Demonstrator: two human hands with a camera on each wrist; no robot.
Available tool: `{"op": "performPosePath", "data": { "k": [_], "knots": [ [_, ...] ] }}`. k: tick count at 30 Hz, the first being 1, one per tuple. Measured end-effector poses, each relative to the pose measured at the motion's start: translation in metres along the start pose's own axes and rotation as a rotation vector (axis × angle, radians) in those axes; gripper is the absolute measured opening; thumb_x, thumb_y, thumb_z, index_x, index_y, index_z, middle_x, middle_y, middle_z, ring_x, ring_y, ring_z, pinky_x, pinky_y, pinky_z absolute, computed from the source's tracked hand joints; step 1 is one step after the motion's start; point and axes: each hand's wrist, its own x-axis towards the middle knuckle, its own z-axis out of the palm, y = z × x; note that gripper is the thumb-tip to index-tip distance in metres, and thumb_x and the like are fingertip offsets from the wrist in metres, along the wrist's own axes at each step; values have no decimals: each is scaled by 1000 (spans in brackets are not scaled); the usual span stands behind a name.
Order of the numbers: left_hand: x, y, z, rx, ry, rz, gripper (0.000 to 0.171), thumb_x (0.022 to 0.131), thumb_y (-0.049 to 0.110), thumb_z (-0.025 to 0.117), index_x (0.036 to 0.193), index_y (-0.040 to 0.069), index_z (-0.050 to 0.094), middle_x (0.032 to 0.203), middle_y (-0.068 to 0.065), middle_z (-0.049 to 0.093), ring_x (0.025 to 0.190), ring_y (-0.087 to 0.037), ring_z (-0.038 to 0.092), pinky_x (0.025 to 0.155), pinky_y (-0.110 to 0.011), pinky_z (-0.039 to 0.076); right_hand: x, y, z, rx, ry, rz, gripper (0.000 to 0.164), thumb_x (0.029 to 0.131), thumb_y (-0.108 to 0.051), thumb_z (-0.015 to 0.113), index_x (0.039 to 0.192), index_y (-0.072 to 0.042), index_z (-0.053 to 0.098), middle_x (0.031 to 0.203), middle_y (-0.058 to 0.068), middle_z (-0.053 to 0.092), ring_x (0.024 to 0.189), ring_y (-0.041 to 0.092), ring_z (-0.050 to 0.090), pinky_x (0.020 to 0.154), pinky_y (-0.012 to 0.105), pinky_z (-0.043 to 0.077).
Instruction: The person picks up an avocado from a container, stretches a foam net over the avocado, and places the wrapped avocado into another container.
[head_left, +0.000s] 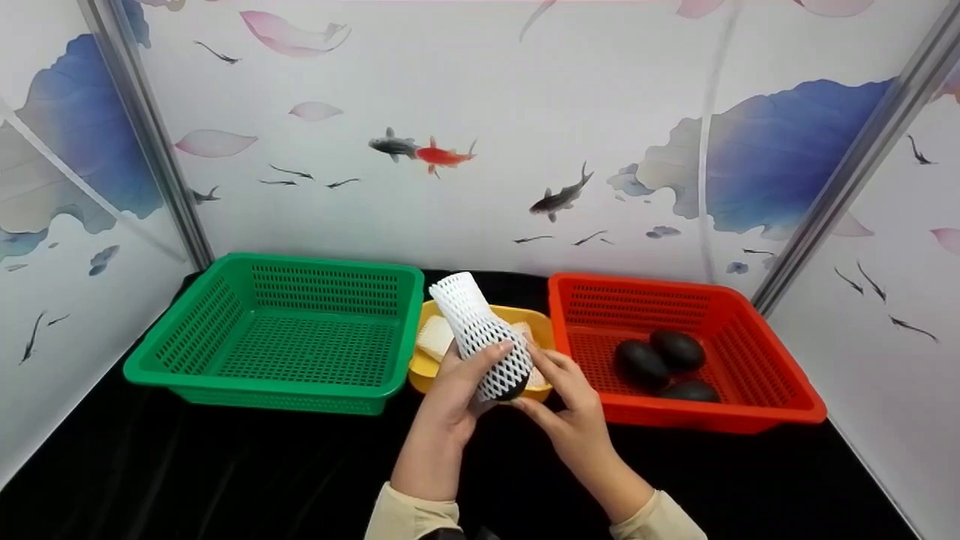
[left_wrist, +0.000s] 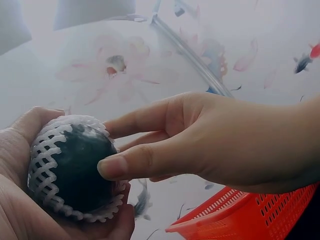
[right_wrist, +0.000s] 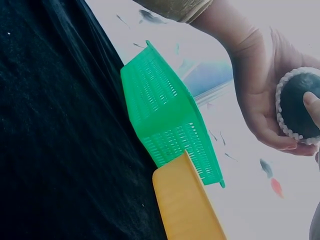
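Note:
A dark oval avocado (left_wrist: 82, 165) sits inside a white foam net sleeve (head_left: 466, 306), whose narrow empty end sticks up and away. My left hand (head_left: 450, 394) holds the sleeved fruit in its palm, the thumb lying across the mesh. From the other side my right hand (head_left: 574, 412) grips the same fruit near its lower end. Its thumb presses on the bare dark skin, and its fingers touch the net's edge in the left wrist view. The fruit's uncovered end shows within the sleeve's opening in the right wrist view, partly cut off by the frame.
Behind the hands stands a yellow basket (head_left: 422, 369) holding white foam sleeves (head_left: 435, 337). A green basket (head_left: 285, 396) is on the left. The red basket (head_left: 772, 352) at right contains three dark avocados (head_left: 641, 363). Black cloth (head_left: 247, 472) covers the table; printed panels enclose it.

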Motion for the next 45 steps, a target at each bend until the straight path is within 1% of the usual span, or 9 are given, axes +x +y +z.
{"op": "performPosePath", "data": {
  "k": [4,7,14,19,24,30,38,43,45],
  "knots": [
    [0,0,1,3,-5,-1,66,82,18,69,138,3,37,113,-15,59,92,-22,62,71,-32,55,-1,0,2,-3,57,-31,66,69,7,81,131,4,59,114,17,63,107,22,58,93,23,45],
    [1,0,2,0,-4,-2,67,81,18,70,138,4,36,113,-15,59,93,-22,61,72,-32,55,-1,0,4,-2,92,-32,64,67,9,82,127,5,61,111,17,65,104,22,59,90,23,46],
    [3,-5,4,-8,-8,2,69,81,18,70,139,4,35,116,-16,57,95,-23,61,79,-36,55,-2,-4,7,-1,155,40,57,67,12,81,121,6,65,107,14,67,99,20,62,87,25,50],
    [2,-7,7,-21,9,9,68,83,17,69,139,4,34,116,-17,56,96,-24,60,77,-36,55,-3,-6,10,-1,202,75,51,69,13,80,118,6,67,102,13,67,95,18,62,85,23,51],
    [1,-9,11,-19,44,-3,69,83,17,70,141,6,33,118,-17,55,95,-24,59,70,-30,54,-3,-6,12,-13,251,85,49,68,15,80,115,6,69,98,12,68,91,18,63,83,22,50],
    [0,-12,14,-11,58,2,69,83,17,71,140,6,33,119,-16,55,95,-24,59,74,-33,54,-2,-7,13,-26,304,78,48,64,19,80,109,6,72,93,11,68,88,18,63,79,21,51],
    [1,-14,18,-20,85,-2,71,83,15,71,142,8,33,121,-17,54,94,-24,59,73,-32,53,-1,-5,14,-31,342,72,48,61,21,79,106,5,73,90,12,68,83,18,62,76,20,50],
    [2,-11,20,-39,78,-7,71,83,13,71,142,7,33,121,-18,54,96,-25,59,76,-33,55,-1,-5,14,-33,345,75,49,62,20,80,109,5,72,90,13,68,83,24,62,78,21,49],
    [2,-10,20,-39,74,-3,70,83,12,71,142,6,33,121,-18,54,95,-24,60,76,-33,55,-1,-5,15,-35,344,68,49,63,19,80,109,4,72,91,13,68,84,24,62,79,22,49]
  ]
}}
